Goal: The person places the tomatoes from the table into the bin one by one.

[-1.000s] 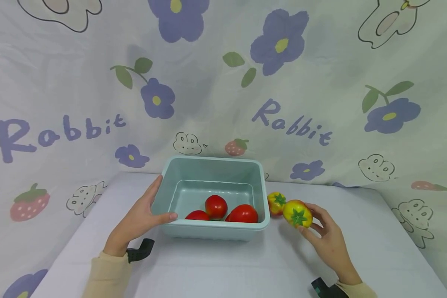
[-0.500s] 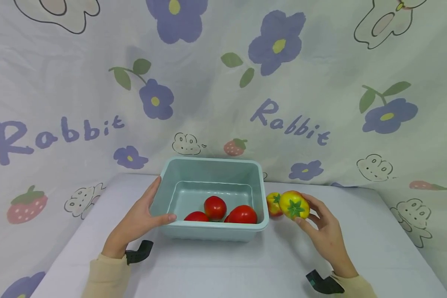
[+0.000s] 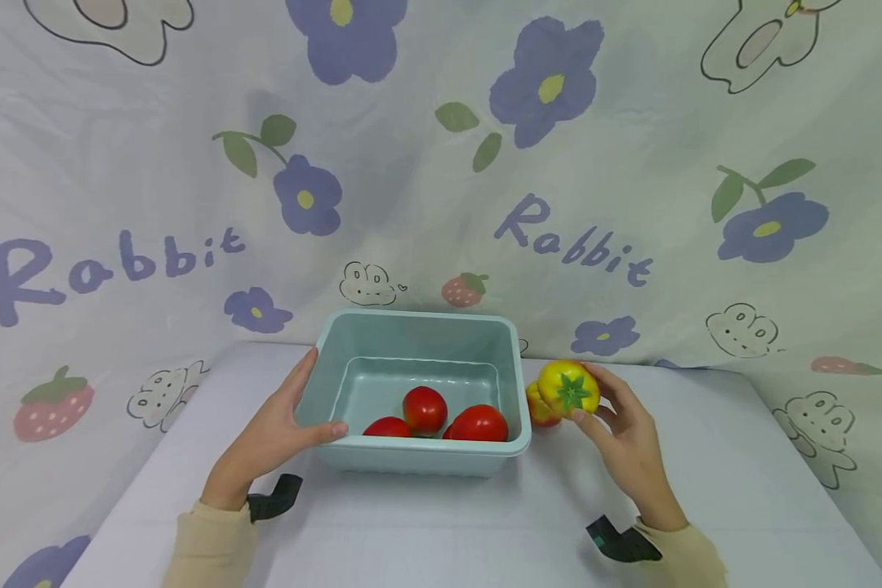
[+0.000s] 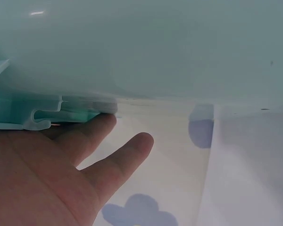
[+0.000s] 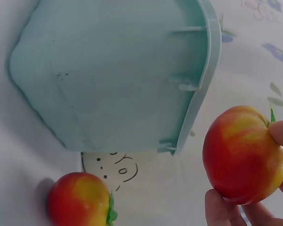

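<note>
A pale teal plastic basin [image 3: 419,457] stands at the middle of the table. My left hand [image 3: 272,433] holds its front left corner, thumb over the rim and fingers along the outer left side. In the left wrist view, two of its fingers [image 4: 122,165] extend under the rim. My right hand [image 3: 625,437] pinches a red-and-yellow tomato [image 3: 569,389] with a green star-shaped calyx, raised to the right of the basin. Behind it, partly covered in the head view, another red-and-yellow tomato [image 5: 80,200] rests on the table beside the basin.
Several red tomatoes [image 3: 425,409] lie in the basin's front part, some partly hidden by the front wall. A white cloth [image 3: 426,539] covers the table. Close behind the basin hangs a printed curtain [image 3: 412,204] with flowers and rabbits.
My right hand has carried the tomato up and slightly left, nearer the basin, and it now covers more of the tomato behind. My left hand and the basin look unmoved.
</note>
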Demonstrator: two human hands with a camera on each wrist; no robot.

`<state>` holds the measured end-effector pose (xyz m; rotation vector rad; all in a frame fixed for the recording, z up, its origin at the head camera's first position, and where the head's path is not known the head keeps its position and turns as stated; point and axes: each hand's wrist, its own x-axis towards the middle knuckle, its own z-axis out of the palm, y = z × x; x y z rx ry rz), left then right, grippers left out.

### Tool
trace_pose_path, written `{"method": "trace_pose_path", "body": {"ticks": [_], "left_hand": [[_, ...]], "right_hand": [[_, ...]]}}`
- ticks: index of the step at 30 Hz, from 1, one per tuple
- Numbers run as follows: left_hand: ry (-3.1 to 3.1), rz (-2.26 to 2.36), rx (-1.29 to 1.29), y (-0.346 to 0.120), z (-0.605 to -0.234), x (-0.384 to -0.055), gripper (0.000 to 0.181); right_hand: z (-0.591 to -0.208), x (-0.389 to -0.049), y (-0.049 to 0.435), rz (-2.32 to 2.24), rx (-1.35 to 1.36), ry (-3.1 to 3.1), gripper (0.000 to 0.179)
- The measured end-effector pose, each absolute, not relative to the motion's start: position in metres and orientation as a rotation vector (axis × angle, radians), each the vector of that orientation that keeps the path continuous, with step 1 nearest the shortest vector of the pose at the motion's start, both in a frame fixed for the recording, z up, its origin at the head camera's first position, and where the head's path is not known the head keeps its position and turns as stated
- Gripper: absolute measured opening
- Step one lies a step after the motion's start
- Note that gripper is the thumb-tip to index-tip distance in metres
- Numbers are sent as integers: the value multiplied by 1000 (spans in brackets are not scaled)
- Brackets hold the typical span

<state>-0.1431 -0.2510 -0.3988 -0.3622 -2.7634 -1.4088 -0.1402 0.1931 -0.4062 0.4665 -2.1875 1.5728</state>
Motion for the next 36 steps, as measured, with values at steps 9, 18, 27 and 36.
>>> {"method": "trace_pose_path", "body": {"ticks": [9,18,27,36], "left_hand": [[-2769,-1407,-362,-251,-394,-140,115],[-2763,-1415,-374,-252,-394,-140,115],[-2765,-1408,-384,-251,-393,-140,114],[-2769,-1425,-370,-251,-393,-141,114]], "right_hand": [[-398,-148,180,1637,434,-2158,57],[-394,-156,164,1694,434,-2126,53],[-395,-164,153,1747,474,-2058,51],[-395,-174,141,1762,499,-2082,50]]}}
